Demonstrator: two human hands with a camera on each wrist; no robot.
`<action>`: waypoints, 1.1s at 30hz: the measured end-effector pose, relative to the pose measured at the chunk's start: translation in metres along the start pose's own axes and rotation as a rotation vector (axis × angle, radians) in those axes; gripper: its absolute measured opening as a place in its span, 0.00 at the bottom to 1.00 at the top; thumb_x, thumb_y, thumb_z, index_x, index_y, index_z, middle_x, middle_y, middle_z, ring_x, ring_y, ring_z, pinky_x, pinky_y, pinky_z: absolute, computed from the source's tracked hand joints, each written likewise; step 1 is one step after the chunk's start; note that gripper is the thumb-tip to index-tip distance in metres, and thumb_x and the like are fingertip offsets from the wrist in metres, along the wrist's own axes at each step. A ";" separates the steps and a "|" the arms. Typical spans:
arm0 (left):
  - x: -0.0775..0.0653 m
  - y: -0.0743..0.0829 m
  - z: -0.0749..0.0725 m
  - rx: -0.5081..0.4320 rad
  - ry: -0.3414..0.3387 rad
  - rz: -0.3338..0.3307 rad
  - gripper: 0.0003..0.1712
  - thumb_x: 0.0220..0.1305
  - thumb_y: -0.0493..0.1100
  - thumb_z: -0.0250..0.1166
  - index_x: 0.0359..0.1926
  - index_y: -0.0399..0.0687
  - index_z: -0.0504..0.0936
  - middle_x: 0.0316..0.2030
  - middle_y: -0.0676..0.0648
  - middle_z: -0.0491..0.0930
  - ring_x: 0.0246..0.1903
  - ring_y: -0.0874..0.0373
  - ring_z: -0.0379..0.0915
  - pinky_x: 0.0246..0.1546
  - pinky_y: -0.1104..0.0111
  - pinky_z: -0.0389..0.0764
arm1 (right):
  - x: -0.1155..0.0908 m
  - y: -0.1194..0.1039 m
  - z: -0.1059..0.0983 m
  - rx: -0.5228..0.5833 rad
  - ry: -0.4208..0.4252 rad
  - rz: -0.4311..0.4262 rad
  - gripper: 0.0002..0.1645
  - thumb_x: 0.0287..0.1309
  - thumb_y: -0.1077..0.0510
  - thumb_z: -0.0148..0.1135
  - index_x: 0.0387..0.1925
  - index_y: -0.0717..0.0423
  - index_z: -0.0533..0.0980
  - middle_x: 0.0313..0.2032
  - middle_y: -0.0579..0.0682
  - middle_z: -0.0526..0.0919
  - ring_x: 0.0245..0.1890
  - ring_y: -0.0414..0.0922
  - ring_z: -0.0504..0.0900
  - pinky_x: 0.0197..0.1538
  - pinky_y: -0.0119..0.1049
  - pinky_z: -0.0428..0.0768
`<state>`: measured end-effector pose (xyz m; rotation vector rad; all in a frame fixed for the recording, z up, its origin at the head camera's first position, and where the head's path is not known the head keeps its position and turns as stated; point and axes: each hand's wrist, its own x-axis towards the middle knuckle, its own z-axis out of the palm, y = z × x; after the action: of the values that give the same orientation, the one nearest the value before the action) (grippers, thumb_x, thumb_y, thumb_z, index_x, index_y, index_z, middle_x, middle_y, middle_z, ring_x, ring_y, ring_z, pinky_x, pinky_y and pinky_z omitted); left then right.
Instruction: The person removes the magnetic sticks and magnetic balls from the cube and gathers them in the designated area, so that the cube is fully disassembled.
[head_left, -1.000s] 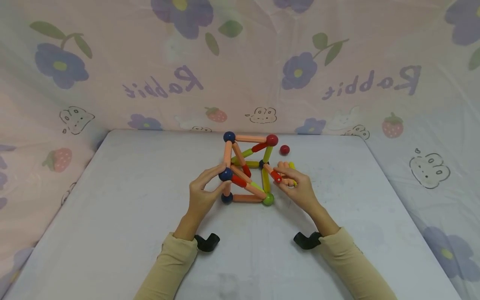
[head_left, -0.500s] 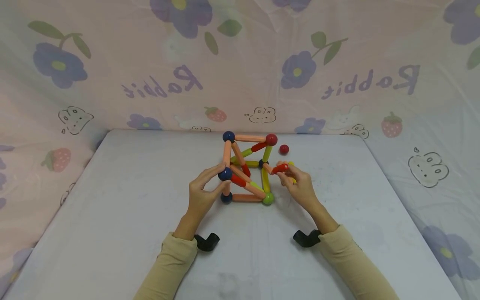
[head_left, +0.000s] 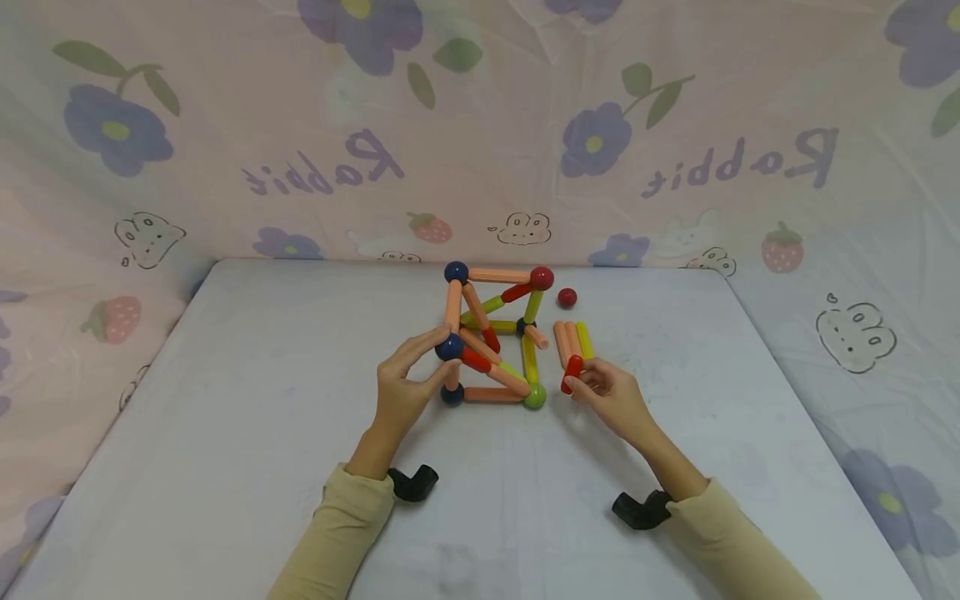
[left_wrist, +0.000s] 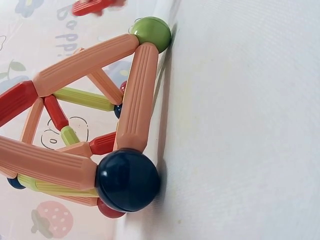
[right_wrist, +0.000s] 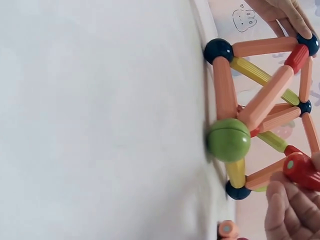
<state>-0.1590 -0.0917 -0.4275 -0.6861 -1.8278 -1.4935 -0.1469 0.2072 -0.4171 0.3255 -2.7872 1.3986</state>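
A frame of magnetic rods and balls stands on the table, with orange, yellow-green and red rods between dark blue, red and green balls. My left hand pinches an upper dark blue ball at its near left corner. To the right of the frame, my right hand holds a short red magnetic rod between thumb and fingers, apart from the frame. One orange rod juts from the dark blue ball at the far right, its other end free. The right wrist view shows the red rod's end with a round magnet.
Two orange rods and a yellow rod lie side by side just beyond my right hand. Behind them sits a loose red ball. A patterned cloth hangs along the back edge of the white table.
The red rod has come away from the jutting orange rod's end; my right hand has turned it and drawn it right and nearer. My left hand keeps its place on the blue ball.
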 end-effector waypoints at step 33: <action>0.000 0.000 0.000 -0.006 -0.015 -0.006 0.26 0.43 0.23 0.73 0.49 0.30 0.82 0.49 0.30 0.82 0.57 0.72 0.75 0.62 0.74 0.76 | -0.013 0.015 0.004 0.021 -0.291 0.433 0.19 0.56 0.50 0.68 0.29 0.62 0.72 0.13 0.45 0.80 0.13 0.37 0.77 0.21 0.30 0.81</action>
<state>-0.1592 -0.0920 -0.4272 -0.6964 -1.8389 -1.5021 -0.1363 0.2152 -0.4321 -0.0956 -3.2262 1.5668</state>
